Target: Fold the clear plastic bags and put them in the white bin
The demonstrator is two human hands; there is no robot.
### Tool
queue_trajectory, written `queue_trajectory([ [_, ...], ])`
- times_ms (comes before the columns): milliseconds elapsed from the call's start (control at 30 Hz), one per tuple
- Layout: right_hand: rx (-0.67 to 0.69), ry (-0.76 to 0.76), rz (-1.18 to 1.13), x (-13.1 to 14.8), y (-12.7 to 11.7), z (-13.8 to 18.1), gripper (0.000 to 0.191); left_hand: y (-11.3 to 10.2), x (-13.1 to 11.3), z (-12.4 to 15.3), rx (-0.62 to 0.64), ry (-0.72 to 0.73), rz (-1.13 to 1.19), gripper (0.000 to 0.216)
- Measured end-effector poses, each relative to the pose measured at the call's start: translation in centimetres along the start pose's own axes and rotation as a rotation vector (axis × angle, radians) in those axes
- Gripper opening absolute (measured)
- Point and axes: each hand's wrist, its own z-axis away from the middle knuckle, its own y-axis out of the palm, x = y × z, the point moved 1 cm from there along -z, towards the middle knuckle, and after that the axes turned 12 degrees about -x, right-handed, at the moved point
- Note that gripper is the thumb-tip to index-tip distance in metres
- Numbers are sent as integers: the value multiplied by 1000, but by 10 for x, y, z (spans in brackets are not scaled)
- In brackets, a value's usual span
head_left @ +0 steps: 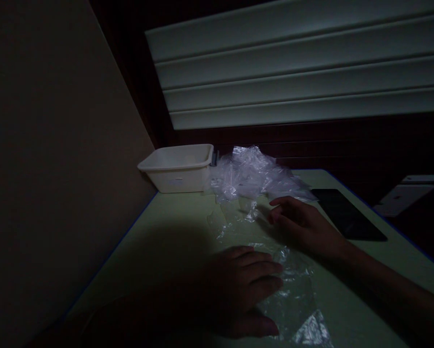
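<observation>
My left hand (pixel 248 282) lies palm down with its fingers stretched out, resting on the left part of a clear plastic bag (pixel 296 295) spread on the table. My right hand (pixel 300 220) is raised a little over the table, its fingers loosely curled and nothing visible between them. Just beyond it, another clear plastic bag (pixel 235 217) lies flat on the surface. Farther back is a heap of crumpled clear plastic bags (pixel 253 171). The palm of my left hand is in deep shadow.
A white plastic bin (pixel 180 179) stands at the back left, beside the heap. A dark tablet (pixel 347 215) lies near the right edge of the pale green table (pixel 166 246). White boxes (pixel 407 195) are beyond that edge. A wall (pixel 65 145) borders the left side.
</observation>
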Motion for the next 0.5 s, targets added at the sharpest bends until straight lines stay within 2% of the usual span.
queue_trajectory([
  [200,1,-134,324,5,10,1,47,5,2,2,-31,11,-5,54],
  [333,-33,-209,433,6,12,0,25,5,2,2,-38,16,-14,55],
  [500,-37,-218,308,4,10,0,18,3,1,1,-32,2,-8,56],
])
